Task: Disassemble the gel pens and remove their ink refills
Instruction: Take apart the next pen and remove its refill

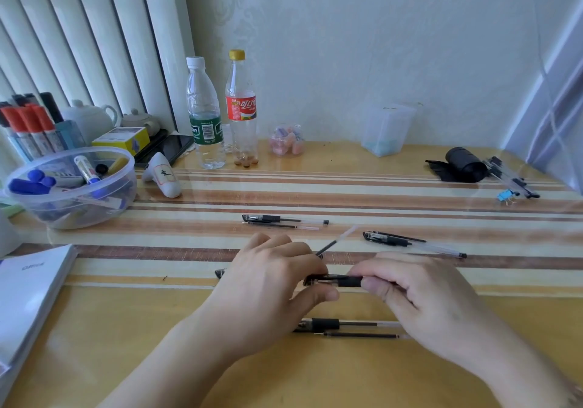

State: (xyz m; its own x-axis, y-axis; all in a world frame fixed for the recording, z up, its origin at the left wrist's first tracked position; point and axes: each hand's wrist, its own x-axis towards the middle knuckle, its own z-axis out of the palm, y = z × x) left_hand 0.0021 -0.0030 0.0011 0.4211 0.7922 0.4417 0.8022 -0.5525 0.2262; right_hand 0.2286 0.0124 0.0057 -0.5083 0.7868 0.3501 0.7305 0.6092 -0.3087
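From the head camera, both hands meet over the near middle of the striped surface (378, 186). The left hand (268, 281) has its fingers curled and its thumb tucked under the cap end of a black gel pen (334, 280), which lies level between the two hands, just above the surface. The right hand (419, 294) pinches the other end of that pen between thumb and curled fingers, beside the dark rubber grip. A loose ink refill (337, 241) slants up and away from behind the left hand's knuckles, its clear end raised toward the far right; whether the left hand holds it cannot be told. Just below the hands, near the front edge, a second pen barrel (344, 324) lies beside its removed refill (359, 335), the two parallel. Farther back, at centre, a third pen (284, 219) rests with a refill (280, 226) just beside it, and to the right a fourth pen (410, 243) lies at a slant with its refill alongside. At the far right a bundle of pens (511, 178) sits next to a black roll (463, 164). On the left stand a clear bowl of markers (72, 186), a water bottle (203, 114) and a red-labelled bottle (241, 107), with a white notebook (28, 291) at the near left edge.
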